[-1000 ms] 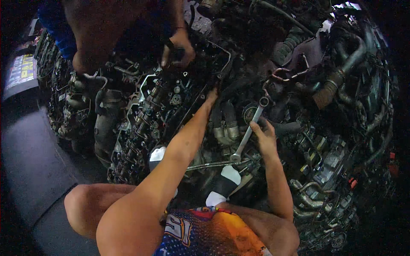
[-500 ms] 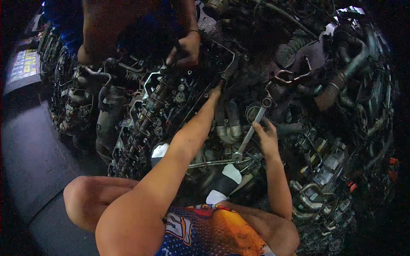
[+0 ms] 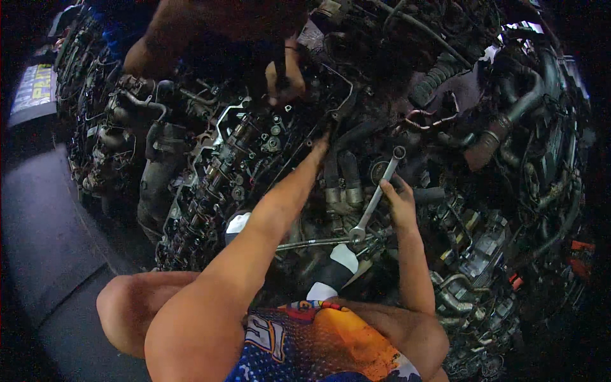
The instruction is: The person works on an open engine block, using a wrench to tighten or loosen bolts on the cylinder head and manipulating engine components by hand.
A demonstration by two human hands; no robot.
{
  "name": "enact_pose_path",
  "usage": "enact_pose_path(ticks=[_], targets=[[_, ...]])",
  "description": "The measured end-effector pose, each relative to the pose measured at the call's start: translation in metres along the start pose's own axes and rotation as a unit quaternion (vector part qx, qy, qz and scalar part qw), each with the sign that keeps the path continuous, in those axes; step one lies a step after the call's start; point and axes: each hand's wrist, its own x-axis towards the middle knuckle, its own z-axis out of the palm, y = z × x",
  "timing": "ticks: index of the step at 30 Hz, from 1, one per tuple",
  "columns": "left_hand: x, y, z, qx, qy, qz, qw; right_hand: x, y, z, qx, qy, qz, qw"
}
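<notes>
My right hand (image 3: 400,196) is closed around the shank of a long silver combination wrench (image 3: 377,198). The ring end points away from me, above the engine parts, and the open end hangs near a thin metal rod (image 3: 312,244). My left arm stretches far forward, and my left hand (image 3: 322,145) rests against the dark edge of an engine (image 3: 238,149) with exposed valve gear. Shadow and the engine edge hide its fingers. Just beyond, a co-worker's hand (image 3: 289,79) grips a dark bar-like tool (image 3: 280,60) over the same engine.
Greasy engines and pipes crowd all around. A ribbed hose (image 3: 436,81) and a large bent pipe (image 3: 523,105) lie at the far right. Two hose ends with metal collars (image 3: 342,195) sit between my arms. At left is a dark smooth surface (image 3: 48,210).
The co-worker's hand has shifted to the right and a little nearer with the dark tool. My left hand stays at the engine edge; the wrench has barely moved.
</notes>
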Motion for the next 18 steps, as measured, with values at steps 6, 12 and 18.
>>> enact_pose_path(ticks=[6, 12, 18], targets=[[-0.037, -0.014, -0.034, 0.005, -0.15, -0.027, 0.988, -0.001, 0.0, 0.008, 0.019, 0.025, 0.049, 0.998], [-0.153, 0.082, -0.19, 0.036, -0.359, 0.076, 0.93, -0.044, -0.08, 0.027, -0.235, -0.046, -0.083, 0.967], [-0.227, 0.12, -0.243, -0.292, -0.193, 0.206, 0.914, -0.046, -0.145, 0.13, -0.284, -0.296, -0.156, 0.899]])
